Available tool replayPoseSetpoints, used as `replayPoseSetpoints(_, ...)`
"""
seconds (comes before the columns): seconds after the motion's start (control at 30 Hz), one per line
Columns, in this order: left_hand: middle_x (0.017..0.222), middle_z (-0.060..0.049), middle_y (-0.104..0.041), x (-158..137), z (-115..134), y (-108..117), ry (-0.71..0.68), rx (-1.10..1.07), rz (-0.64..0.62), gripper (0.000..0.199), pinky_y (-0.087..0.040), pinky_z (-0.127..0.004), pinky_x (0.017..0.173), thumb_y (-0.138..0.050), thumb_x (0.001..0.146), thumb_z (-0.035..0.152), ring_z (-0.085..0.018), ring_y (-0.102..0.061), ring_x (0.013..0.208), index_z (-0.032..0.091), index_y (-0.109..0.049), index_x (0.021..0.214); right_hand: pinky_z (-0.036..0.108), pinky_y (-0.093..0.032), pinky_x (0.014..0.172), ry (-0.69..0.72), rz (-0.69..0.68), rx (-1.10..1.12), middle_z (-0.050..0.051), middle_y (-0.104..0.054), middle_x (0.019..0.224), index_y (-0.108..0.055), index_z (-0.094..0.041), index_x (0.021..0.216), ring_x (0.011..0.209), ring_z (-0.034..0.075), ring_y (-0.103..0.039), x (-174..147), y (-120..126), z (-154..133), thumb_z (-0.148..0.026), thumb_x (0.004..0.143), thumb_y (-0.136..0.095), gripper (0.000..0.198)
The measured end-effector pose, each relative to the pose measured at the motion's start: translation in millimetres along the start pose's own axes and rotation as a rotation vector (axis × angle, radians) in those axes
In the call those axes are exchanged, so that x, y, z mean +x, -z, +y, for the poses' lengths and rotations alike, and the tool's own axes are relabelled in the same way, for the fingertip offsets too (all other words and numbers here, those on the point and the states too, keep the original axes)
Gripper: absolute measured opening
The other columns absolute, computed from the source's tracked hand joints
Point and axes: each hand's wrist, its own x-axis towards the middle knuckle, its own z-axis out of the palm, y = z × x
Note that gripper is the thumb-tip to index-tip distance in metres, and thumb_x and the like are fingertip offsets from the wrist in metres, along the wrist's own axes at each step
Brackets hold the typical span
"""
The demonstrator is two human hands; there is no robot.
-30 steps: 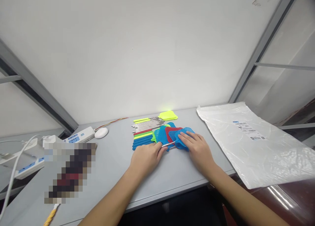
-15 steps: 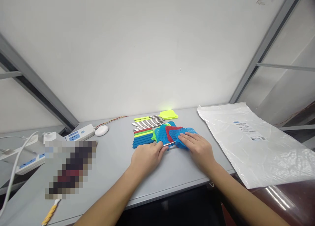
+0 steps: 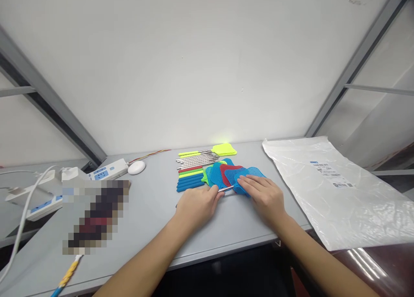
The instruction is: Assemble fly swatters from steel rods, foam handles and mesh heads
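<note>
My left hand (image 3: 198, 204) is closed around the thin metal rod (image 3: 229, 188) of a blue fly swatter. My right hand (image 3: 264, 198) grips that swatter's blue mesh head (image 3: 239, 173), its fingers together over the top and the thumb hidden. Under and beside it lie more swatter heads: a red one (image 3: 226, 173), blue ones and green ones, overlapping in a fan. Their blue handles (image 3: 189, 183) line up at the left, with green, yellow and red handles behind. Several bare metal rods (image 3: 197, 160) lie farther back, near a yellow swatter head (image 3: 224, 149).
A white plastic mailing bag (image 3: 297, 172) with labels covers the table's right side and hangs over the front edge. At left are a power strip (image 3: 111, 169), a round white device (image 3: 136, 167), cables and a pixelated item (image 3: 98, 219). A wall stands behind.
The view has shifted slightly, so the table's things appear a little to the right. Both hands keep their hold on the fly swatter, with little visible movement.
</note>
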Motion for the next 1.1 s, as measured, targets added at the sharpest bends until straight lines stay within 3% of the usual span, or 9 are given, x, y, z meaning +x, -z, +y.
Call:
replayPoseSetpoints(0.33,0.071,-0.004,-0.067,0.0,-2.8,-0.7,-0.054,0.018,-0.003,0.042,-0.016,-0.029,0.047,-0.026,0.100,0.044,-0.020,-0.062,0.061,0.019,-0.055,0.084,0.029,-0.043,0.087,0.109,0.044,0.007,-0.001,-0.071,0.110,-0.064,-0.025,0.116,0.105,0.015,-0.063,1.6,4.7,2.0,-0.005,0.090,-0.047,0.037)
replayPoseSetpoints(0.47,0.074,-0.002,-0.067,2.2,-5.7,2.3,-0.029,-0.016,0.032,0.041,-0.014,-0.029,0.048,-0.027,0.100,0.045,-0.017,-0.061,0.060,0.020,-0.055,0.082,0.036,-0.035,0.101,0.086,0.016,0.008,0.000,-0.070,0.112,-0.062,-0.026,0.118,0.107,0.017,-0.061,5.8,8.8,-1.4,-0.008,0.090,-0.050,0.035)
replayPoseSetpoints(0.6,0.076,-0.001,-0.066,4.1,-12.9,2.9,0.025,-0.039,0.098,0.041,-0.014,-0.029,0.049,-0.028,0.099,0.047,-0.015,-0.059,0.061,0.021,-0.054,0.081,0.053,-0.018,0.112,-0.117,0.033,0.048,0.003,-0.060,0.130,-0.057,-0.030,0.124,0.123,0.025,-0.050,12.8,14.8,-7.0,-0.020,0.089,-0.057,0.037)
replayPoseSetpoints(0.7,0.076,0.000,-0.064,4.0,-19.9,1.4,0.060,-0.043,0.115,0.040,-0.013,-0.029,0.049,-0.029,0.099,0.047,-0.015,-0.059,0.062,0.021,-0.054,0.082,0.054,-0.023,0.112,-0.279,0.027,0.257,0.009,-0.038,0.148,-0.043,-0.027,0.137,0.137,0.031,-0.033,14.4,19.3,-8.1,-0.031,0.084,-0.063,0.057)
replayPoseSetpoints(0.77,0.076,0.000,-0.064,3.6,-24.0,0.4,0.064,-0.036,0.108,0.039,-0.013,-0.029,0.049,-0.029,0.099,0.046,-0.015,-0.058,0.062,0.022,-0.054,0.082,0.051,-0.028,0.111,-0.390,0.005,0.513,0.011,-0.030,0.152,-0.031,-0.025,0.144,0.140,0.030,-0.027,13.0,20.6,-5.2,-0.036,0.082,-0.062,0.070)
replayPoseSetpoints(0.87,0.077,0.000,-0.063,3.3,-27.8,-0.5,0.031,-0.025,0.100,0.039,-0.013,-0.029,0.050,-0.029,0.099,0.045,-0.014,-0.057,0.063,0.021,-0.054,0.081,0.047,-0.040,0.104,-0.661,0.019,0.949,0.013,-0.038,0.147,-0.026,-0.027,0.144,0.133,0.028,-0.040,11.3,20.5,4.9,-0.041,0.083,-0.060,0.071)
replayPoseSetpoints(0.97,0.077,0.000,-0.062,4.0,-28.4,-0.6,-0.012,-0.027,0.104,0.039,-0.013,-0.028,0.050,-0.030,0.099,0.045,-0.014,-0.056,0.064,0.021,-0.054,0.082,0.039,-0.052,0.088,-1.057,-0.002,1.205,0.012,-0.055,0.133,-0.038,-0.026,0.136,0.112,0.026,-0.059,13.4,21.0,16.3,-0.045,0.078,-0.067,0.067)
replayPoseSetpoints(1.03,0.077,0.000,-0.062,4.8,-27.4,-0.8,-0.048,-0.034,0.117,0.038,-0.014,-0.028,0.050,-0.031,0.099,0.045,-0.014,-0.056,0.064,0.022,-0.055,0.082,0.036,-0.054,0.078,-1.206,-0.149,1.324,0.010,-0.064,0.118,-0.051,-0.023,0.126,0.096,0.024,-0.065,15.1,21.6,20.2,-0.046,0.075,-0.071,0.059)
replayPoseSetpoints(1.1,0.076,0.000,-0.061,5.4,-25.6,-1.4,-0.092,-0.039,0.129,0.037,-0.015,-0.028,0.050,-0.032,0.099,0.045,-0.013,-0.055,0.064,0.021,-0.055,0.082,0.032,-0.055,0.066,-1.234,-0.312,1.406,0.009,-0.069,0.101,-0.061,-0.019,0.111,0.082,0.022,-0.066,15.1,21.4,19.9,-0.048,0.074,-0.072,0.048)
